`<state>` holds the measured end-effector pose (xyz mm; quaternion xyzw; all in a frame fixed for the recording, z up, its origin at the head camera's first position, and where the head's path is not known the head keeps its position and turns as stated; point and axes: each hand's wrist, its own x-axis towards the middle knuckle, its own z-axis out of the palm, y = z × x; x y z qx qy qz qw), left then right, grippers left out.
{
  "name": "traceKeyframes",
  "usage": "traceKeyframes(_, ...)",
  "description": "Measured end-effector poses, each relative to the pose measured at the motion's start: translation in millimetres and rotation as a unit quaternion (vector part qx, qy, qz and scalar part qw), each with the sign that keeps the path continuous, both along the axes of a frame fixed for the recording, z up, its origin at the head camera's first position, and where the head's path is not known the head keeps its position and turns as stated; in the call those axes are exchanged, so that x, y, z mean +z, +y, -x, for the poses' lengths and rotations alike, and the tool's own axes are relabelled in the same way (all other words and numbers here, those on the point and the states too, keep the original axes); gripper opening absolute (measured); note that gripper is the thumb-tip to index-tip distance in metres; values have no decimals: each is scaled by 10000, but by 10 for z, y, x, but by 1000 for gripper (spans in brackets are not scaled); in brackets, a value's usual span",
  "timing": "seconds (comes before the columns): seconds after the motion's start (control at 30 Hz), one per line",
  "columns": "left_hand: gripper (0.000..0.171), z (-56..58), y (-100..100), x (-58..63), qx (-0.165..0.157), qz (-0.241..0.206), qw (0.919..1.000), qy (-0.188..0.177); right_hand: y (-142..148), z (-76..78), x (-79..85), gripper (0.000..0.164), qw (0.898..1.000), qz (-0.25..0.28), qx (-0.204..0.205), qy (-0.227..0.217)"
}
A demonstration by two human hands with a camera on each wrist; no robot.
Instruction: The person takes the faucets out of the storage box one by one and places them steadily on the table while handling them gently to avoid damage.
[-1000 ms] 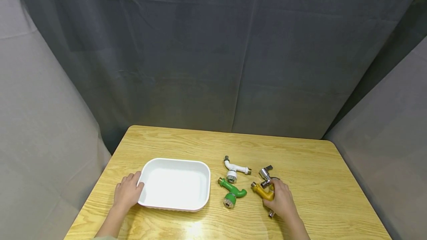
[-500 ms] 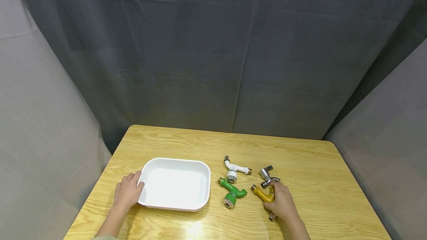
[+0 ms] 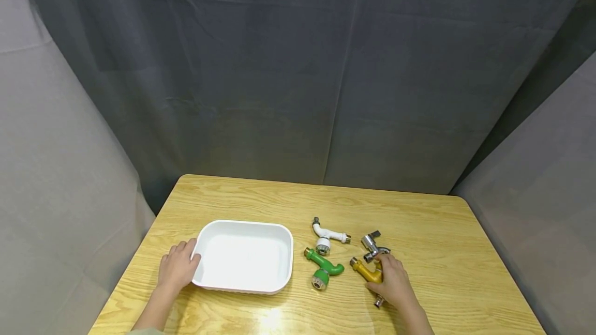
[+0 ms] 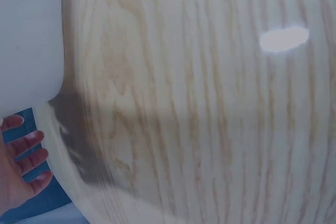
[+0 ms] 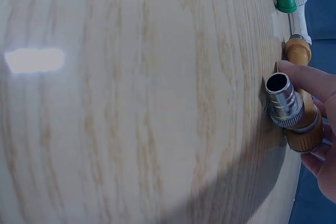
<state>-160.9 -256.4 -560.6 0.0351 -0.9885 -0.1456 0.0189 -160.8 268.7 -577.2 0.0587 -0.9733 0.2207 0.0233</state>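
Observation:
A yellow faucet point(image 5: 303, 109) with a metal threaded outlet lies at the table's right side. My right hand point(image 3: 392, 279) grips its body, thumb on one side and fingers on the other, covering part of it in the head view. Just behind it lies a chrome faucet point(image 3: 369, 243) with a dark lever, partly hidden by the fingers. To the left are a green faucet point(image 3: 322, 268) and a white faucet point(image 3: 328, 237). My left hand point(image 3: 177, 265) rests against the left rim of the white tray point(image 3: 289, 260); in the left wrist view its fingers point(image 4: 32, 160) look spread and loose.
The tray stands on a wooden table point(image 3: 251, 190), left of the faucets. A dark grey curtain point(image 3: 298, 76) hangs behind the table. Pale cloth panels point(image 3: 56, 169) flank both sides. Light glares off the table's front.
My right hand and the yellow faucet in it have shifted very slightly, uncovering a bit more of the chrome faucet. The left hand and tray have stayed put.

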Motion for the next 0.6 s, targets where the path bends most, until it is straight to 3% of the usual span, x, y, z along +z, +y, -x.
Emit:
traceKeyframes(0.33, 47, 32, -24, 62, -11, 50, 9993, -369, 8, 8, 103, 74, 9999, 33, 4, -149)
traceKeyframes(0.47, 50, 69, -41, 137, 12, -183, 9976, -670, 36, 66, 295, 68, 9998, 186, 19, -19)
traceKeyframes(0.6, 62, 153, -30, 333, 41, -608, 9953, -750, 112, 197, 584, 63, 9997, 168, 111, 150)
